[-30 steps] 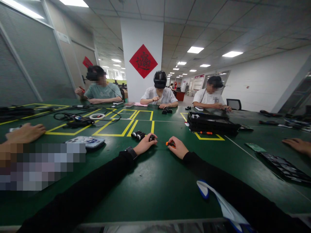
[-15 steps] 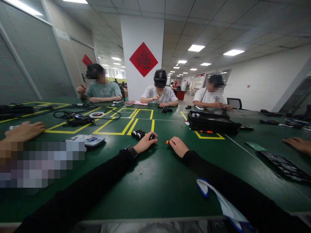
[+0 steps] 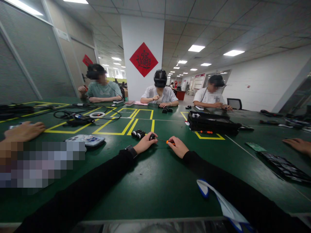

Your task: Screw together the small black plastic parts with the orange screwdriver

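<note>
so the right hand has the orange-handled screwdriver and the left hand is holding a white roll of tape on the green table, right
Not quite. In the head view the left hand holds a small black part, not tape; the white tape roll lies far off by the cables. The right hand does hold the orange-handled screwdriver on the green table.

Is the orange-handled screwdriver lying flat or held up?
Held, nearly level: right hand grips the orange-handled screwdriver, its tip at the small black part in the left hand.

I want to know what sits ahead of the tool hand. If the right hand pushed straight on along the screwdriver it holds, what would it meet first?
The right hand points its screwdriver leftward at the small black part pinched in the left hand. That part comes first; the tip looks at or near it.
</note>
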`<state>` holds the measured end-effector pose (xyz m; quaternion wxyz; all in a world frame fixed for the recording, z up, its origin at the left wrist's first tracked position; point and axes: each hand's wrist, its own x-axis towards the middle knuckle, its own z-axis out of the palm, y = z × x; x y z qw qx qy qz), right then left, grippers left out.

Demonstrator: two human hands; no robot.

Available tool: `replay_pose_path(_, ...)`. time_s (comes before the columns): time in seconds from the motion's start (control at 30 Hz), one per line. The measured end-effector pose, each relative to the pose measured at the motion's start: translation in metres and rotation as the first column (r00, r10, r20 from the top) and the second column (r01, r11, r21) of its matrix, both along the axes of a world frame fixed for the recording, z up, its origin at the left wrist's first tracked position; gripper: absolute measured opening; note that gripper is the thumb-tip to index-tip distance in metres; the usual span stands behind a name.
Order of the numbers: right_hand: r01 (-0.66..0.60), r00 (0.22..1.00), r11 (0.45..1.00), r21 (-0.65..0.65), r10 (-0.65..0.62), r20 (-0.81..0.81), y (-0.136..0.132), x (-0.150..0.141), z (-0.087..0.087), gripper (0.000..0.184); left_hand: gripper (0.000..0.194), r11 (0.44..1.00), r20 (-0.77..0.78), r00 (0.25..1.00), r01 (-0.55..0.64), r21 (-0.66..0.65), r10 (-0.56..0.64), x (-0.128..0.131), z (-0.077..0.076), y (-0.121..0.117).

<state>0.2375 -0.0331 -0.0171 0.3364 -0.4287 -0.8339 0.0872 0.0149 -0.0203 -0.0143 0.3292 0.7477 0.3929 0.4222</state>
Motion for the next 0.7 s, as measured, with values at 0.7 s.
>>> replay_pose_path(0.7,-0.008,0.997,1.0,0.027,0.006,0.074,0.0037,0.0024,-0.0022,0.019,0.029,1.0,-0.009,1.0,-0.014,-0.003,0.014,0.0015,0.0011,-0.0015)
